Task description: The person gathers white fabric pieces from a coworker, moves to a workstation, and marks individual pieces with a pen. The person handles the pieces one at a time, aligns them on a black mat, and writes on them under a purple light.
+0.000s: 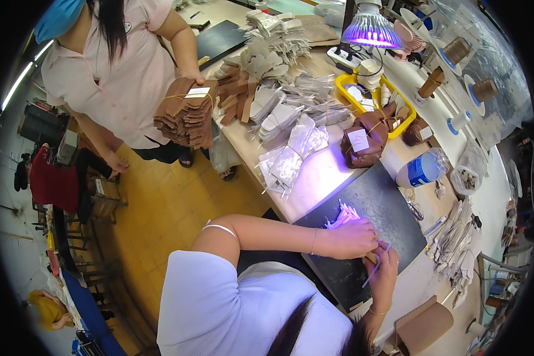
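My left hand [353, 237] rests on a black mat [391, 207] and grips a fanned stack of pale cut pieces [342, 215] that glow violet under the lamp. Just below it, my right hand [384, 274] pinches a thin pale blue stick [376, 268] that points toward the left hand. A small tan piece [371, 258] shows between the two hands. My left forearm stretches across the table edge with a white band at the elbow.
A co-worker in a pink shirt holds a tied bundle of brown cut pieces [187, 113] at the table's far end. On the table are a violet lamp [371, 26], a yellow tray [344, 86], a plastic bottle [421, 169], brown bundles [362, 142], pale bundles [291, 154] and spools [433, 80].
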A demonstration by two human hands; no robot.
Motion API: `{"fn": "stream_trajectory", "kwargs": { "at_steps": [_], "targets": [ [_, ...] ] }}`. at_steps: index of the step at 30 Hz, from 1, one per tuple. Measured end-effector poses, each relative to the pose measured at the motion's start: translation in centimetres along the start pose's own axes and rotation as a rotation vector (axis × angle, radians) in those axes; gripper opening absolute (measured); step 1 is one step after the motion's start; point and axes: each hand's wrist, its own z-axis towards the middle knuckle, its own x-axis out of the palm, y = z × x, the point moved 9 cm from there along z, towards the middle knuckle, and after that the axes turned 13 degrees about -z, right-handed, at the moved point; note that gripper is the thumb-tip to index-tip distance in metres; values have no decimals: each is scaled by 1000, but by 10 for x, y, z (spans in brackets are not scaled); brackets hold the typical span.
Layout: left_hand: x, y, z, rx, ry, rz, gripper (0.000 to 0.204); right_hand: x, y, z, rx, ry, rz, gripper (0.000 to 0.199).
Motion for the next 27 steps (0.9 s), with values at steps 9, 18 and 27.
{"fn": "stream_trajectory", "kwargs": {
  "at_steps": [9,18,27],
  "targets": [
    [3,10,-2,31,16,68,22,-14,-9,-6,64,6,61,45],
    [-11,6,0,25,-9,43,18,-37,-35,-15,196,-153,178,51],
    [-19,7,-5,8,-68,25,17,-66,-101,-51,385,-371,311,36]
  ]
}}
